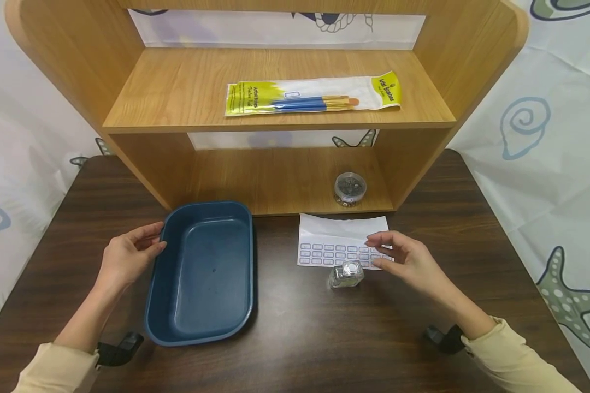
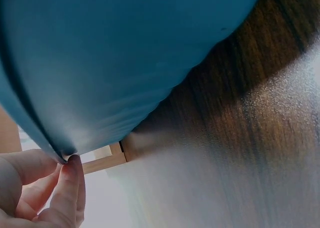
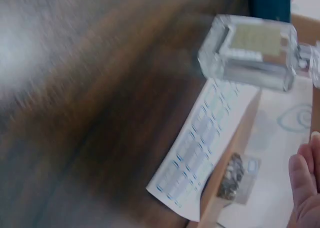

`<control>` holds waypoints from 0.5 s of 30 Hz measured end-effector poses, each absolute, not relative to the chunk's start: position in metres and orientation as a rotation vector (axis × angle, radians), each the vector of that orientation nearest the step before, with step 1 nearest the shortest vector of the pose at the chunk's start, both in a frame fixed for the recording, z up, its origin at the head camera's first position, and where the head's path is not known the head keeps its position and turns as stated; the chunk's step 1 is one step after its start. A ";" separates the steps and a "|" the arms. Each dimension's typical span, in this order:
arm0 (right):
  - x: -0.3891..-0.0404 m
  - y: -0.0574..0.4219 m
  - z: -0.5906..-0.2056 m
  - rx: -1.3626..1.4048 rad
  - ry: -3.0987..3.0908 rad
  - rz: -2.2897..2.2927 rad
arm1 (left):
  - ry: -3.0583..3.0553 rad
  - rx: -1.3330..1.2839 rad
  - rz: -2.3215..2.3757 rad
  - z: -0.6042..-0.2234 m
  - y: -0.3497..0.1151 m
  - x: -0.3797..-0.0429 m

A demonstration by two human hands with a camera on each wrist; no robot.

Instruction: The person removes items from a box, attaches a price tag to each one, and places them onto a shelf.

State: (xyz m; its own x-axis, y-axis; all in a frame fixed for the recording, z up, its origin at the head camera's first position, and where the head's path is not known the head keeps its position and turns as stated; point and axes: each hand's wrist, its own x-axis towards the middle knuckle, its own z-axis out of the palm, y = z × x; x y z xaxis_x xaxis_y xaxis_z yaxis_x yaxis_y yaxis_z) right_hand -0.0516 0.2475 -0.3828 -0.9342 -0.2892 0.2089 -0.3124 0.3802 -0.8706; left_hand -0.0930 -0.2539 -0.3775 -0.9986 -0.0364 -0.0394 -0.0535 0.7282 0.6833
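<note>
The head view has a dark wooden table [image 1: 295,349] across its lower half and a two-level shelf [image 1: 167,98] filling the upper middle. A blue tray [image 1: 248,262] lies on the table left of centre, its far edge close to the shelf. A pack of brushes [image 1: 314,102] lies on the upper level, near the top centre. A sheet of labels [image 1: 339,232] lies just right of the middle, below the shelf's front edge.

At the left of the frame, the left hand [image 1: 130,252] pinches the tray's rim between thumb and fingertips; the left wrist view shows this grip close up. On the right, the right hand [image 1: 408,259] is over the end of the labels, thumb and fingers apart, with nothing held.

A round jar [image 1: 350,188] sits on the lower level, right of centre. A glass bottle [image 1: 346,275] stands upright by the labels' near edge, beside the right hand's fingertips.
</note>
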 end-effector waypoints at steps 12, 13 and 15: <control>-0.071 0.268 -0.382 0.152 -2.630 1.399 | 2.888 -0.090 1.135 -0.378 -0.254 -0.093; -0.073 0.269 -0.383 0.130 -2.642 1.385 | 2.887 -0.091 1.135 -0.378 -0.254 -0.093; -0.076 0.273 -0.387 0.091 -2.665 1.372 | 2.890 -0.094 1.132 -0.378 -0.254 -0.094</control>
